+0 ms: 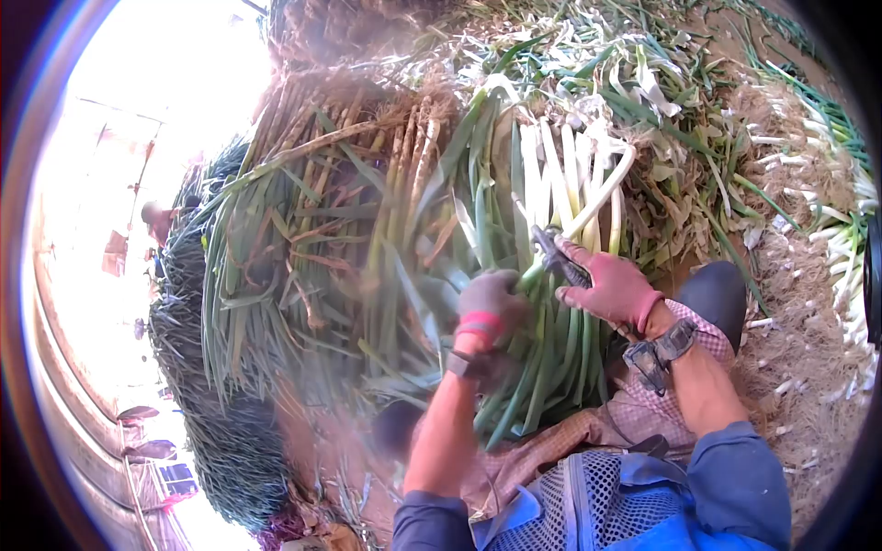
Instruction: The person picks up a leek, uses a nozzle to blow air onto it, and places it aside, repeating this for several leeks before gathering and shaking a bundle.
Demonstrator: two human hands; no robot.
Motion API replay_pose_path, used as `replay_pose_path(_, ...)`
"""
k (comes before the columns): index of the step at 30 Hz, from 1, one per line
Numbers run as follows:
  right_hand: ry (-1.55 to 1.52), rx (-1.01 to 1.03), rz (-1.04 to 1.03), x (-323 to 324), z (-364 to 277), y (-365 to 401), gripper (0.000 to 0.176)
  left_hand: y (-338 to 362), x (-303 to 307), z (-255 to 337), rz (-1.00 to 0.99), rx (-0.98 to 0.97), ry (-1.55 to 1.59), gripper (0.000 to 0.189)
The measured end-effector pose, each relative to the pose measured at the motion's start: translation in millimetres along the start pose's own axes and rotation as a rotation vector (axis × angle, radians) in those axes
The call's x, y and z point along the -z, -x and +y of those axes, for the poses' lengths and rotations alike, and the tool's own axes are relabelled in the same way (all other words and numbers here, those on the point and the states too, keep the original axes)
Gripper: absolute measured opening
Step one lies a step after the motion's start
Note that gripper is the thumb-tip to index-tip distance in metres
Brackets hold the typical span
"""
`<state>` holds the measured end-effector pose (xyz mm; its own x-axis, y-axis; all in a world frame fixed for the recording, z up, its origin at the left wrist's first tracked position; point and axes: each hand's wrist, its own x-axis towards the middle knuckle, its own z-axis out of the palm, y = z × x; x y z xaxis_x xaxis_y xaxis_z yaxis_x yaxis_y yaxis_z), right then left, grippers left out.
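My left hand [491,298], in a grey and pink glove, is closed around the green part of a long green onion [602,193]. The onion's white shank angles up to the right and is bent near its tip. My right hand [606,283], in a pink glove, grips a dark hand tool [559,257] against the same onion; its kind is hard to make out. Behind my hands, a row of peeled green onions [549,170] lies with white ends away from me. Their green leaves [542,367] hang down toward my lap.
Unpeeled onions with brown roots [404,151] are heaped at left. A tall stack of green leaves [220,422] stands beyond them. Stripped peelings [634,78] pile up at the back. More white-stemmed onions [850,239] line the right, beside ground littered with roots [790,321].
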<state>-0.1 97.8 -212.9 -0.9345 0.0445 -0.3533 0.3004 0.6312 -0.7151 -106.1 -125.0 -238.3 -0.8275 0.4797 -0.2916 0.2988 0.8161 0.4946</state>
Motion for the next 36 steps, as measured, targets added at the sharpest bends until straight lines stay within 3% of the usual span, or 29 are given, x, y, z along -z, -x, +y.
replay_pose_path(1,0.027,0.015,0.023,-2,5,-4,0.088,-3,19,2,-0.138,0.095,0.229,0.036)
replay_pose_path(2,0.053,0.044,0.039,-6,9,-8,0.09,-24,-1,-37,-0.037,0.002,0.225,0.058)
replay_pose_path(3,0.05,0.04,0.04,-3,7,-10,0.09,-37,-5,-52,-0.042,0.001,0.224,0.058)
replay_pose_path(5,0.011,-0.072,-0.014,4,-2,-15,0.09,-67,-5,-61,0.162,0.083,0.448,0.072)
replay_pose_path(6,0.01,-0.078,-0.012,3,-2,-18,0.09,-74,0,-54,0.276,0.1,0.165,0.07)
replay_pose_path(7,0.001,-0.033,-0.03,1,-2,-20,0.089,-77,7,-40,0.27,0.098,0.166,0.07)
replay_pose_path(9,-0.011,0.009,-0.053,-2,-6,-24,0.088,-80,16,-19,0.106,0.332,-0.222,0.07)
replay_pose_path(13,0.016,-0.042,-0.039,9,-7,-36,0.087,-101,14,-37,-0.089,0.327,-0.27,0.052)
replay_pose_path(14,0.02,-0.04,-0.029,11,-3,-40,0.088,-107,9,-49,-0.009,0.227,-0.327,0.039)
replay_pose_path(15,0.025,-0.035,-0.019,12,1,-44,0.088,-117,10,-75,-0.01,0.23,-0.33,0.039)
replay_pose_path(17,0.008,-0.018,-0.024,12,6,-48,0.088,-135,17,-122,-0.081,-0.05,-0.193,0.033)
replay_pose_path(18,-0.004,-0.003,-0.026,12,9,-50,0.088,-133,34,-97,-0.048,0.2,0.128,0.029)
replay_pose_path(19,-0.016,0.015,-0.027,13,11,-52,0.087,-124,58,-66,-0.062,0.328,0.226,0.025)
replay_pose_path(21,-0.049,0.03,-0.012,9,19,-56,0.087,-130,79,-58,-0.069,0.291,0.407,0.022)
replay_pose_path(24,-0.089,0.019,-0.032,13,17,-59,0.087,-134,131,6,-0.074,0.219,0.641,0.022)
replay_pose_path(26,-0.088,-0.005,-0.066,20,11,-61,0.087,-168,152,23,-0.038,0.007,0.806,0.022)
replay_pose_path(27,-0.108,-0.006,-0.072,22,8,-60,0.087,-171,180,48,0.004,0.007,0.625,0.024)
replay_pose_path(28,-0.13,-0.012,-0.078,22,9,-62,0.087,-197,211,57,0.045,-0.339,0.695,0.027)
replay_pose_path(29,-0.131,-0.015,-0.08,19,12,-62,0.087,-240,216,54,0.167,-0.208,0.892,0.035)
replay_pose_path(30,-0.145,0.002,-0.033,14,16,-63,0.087,-289,251,18,0.115,-0.775,0.233,0.048)
replay_pose_path(31,-0.16,0.02,0.016,9,19,-64,0.087,-274,248,42,0.114,-0.774,0.235,0.048)
replay_pose_path(33,-0.168,0.02,0.031,4,23,-66,0.088,-246,234,94,0.283,-0.459,1.354,0.058)
replay_pose_path(34,-0.175,0.022,0.046,2,24,-67,0.089,-250,217,88,0.453,-0.568,1.085,0.037)
replay_pose_path(36,-0.185,0.015,0.045,2,24,-70,0.089,-251,174,62,0.439,-0.169,1.033,0.042)
